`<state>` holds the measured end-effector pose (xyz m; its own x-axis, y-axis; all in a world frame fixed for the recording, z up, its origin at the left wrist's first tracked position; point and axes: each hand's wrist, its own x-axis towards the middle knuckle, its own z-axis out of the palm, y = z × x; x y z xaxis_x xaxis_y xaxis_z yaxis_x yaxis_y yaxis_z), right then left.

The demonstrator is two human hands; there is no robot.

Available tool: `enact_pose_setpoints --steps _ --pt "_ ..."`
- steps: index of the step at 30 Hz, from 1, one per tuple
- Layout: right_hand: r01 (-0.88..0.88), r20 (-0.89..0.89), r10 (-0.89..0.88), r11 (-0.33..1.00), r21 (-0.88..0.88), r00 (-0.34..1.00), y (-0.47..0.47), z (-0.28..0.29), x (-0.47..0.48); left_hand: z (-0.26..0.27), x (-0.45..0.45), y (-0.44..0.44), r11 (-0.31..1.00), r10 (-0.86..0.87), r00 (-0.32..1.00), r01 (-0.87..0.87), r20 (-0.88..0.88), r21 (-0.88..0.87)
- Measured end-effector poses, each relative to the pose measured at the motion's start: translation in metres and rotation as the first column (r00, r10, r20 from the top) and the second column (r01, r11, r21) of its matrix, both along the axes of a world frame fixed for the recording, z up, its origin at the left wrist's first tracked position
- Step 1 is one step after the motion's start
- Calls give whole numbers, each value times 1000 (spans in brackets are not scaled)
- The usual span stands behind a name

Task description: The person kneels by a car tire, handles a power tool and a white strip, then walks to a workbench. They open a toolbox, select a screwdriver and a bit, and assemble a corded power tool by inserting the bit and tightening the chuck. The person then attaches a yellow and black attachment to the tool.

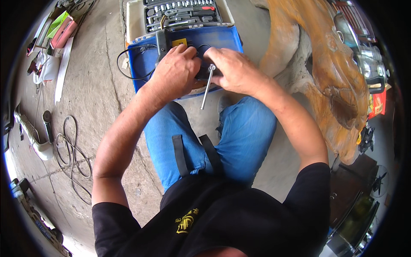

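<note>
My left hand [179,69] is over a blue tray [224,33], its fingers curled down by a dark part [202,73] that is mostly hidden. From the other side my right hand [236,69] curls its fingers and thumb around the same dark part. A chrome wrench bar [207,90] with a round head slants toward me from between the hands; what its head sits on is hidden. Beside my left hand stands a black tool body [163,43] with a bent brass-coloured tube. A yellow block [179,42] shows just past my knuckles.
Beyond the tray, an open socket set case [183,14] rests in a whitish tray [136,19]. A black cable [123,69] loops over the blue tray's left edge. A carved wooden root table [334,64] stands at right. A coiled cord [72,151] lies on the concrete floor at left.
</note>
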<state>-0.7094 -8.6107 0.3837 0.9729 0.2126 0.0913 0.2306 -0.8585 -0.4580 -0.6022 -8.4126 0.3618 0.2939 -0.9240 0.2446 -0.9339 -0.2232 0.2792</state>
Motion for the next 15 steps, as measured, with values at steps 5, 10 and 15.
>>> enact_pose_setpoints --steps 5,10,15 --pt "181 -10 -181 979 97 983 -15 22 -22 1 3 -2 995 -21 997 29 -76 99" --pt "349 -153 -323 918 188 934 19 40 -29 -3 9 -1 991 -121 988 126 -94 44" --pt "332 -74 -334 943 -35 940 40 27 -27 -4 5 -5 990 -137 987 139 -86 18"
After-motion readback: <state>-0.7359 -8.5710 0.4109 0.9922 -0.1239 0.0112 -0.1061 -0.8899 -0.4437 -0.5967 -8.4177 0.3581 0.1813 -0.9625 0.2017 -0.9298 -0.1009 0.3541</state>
